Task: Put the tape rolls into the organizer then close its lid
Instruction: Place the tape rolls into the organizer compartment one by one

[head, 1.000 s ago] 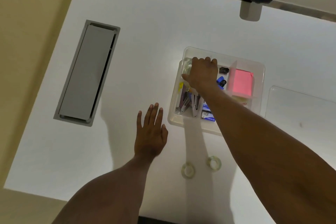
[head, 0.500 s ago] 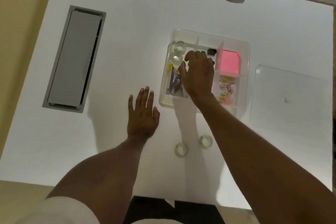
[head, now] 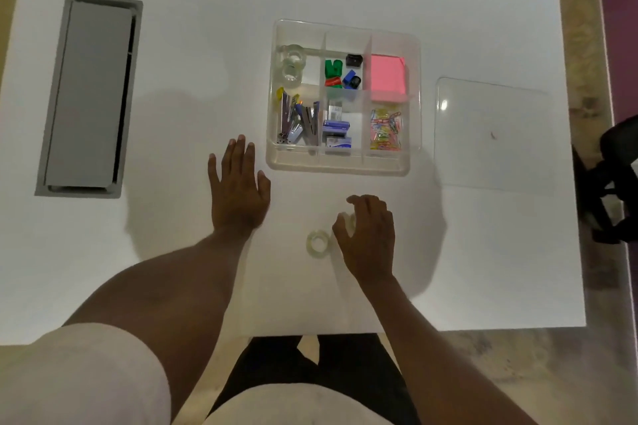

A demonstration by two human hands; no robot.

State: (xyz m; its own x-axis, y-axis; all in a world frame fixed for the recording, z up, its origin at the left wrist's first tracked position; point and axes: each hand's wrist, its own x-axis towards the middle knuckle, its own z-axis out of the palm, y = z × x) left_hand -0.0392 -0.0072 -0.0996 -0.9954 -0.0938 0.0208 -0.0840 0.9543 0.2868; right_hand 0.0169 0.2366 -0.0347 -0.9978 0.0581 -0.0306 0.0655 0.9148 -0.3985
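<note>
The clear organizer [head: 414,103] stands mid-table with its lid off. Its far-left compartment holds clear tape rolls [head: 292,63]. One more clear tape roll [head: 318,242] lies flat on the white table near the front edge. Just right of it a second tape roll [head: 346,218] shows only in part under my right hand [head: 369,235], whose thumb and curled fingers wrap around it while it rests on the table. My left hand [head: 238,190] lies flat, fingers spread, left of the organizer's near corner. The clear lid [head: 490,134] lies flat to the organizer's right.
Staplers, staple boxes, sharpeners, pink sticky notes [head: 386,77] and paper clips fill the other compartments. A grey cable hatch [head: 89,93] is set into the table at the left. A black chair [head: 614,183] stands beyond the table's right edge.
My right hand left the organizer and came back toward me, down onto the right-hand loose roll. The left hand stayed flat. The view shifted, so everything sits lower in frame.
</note>
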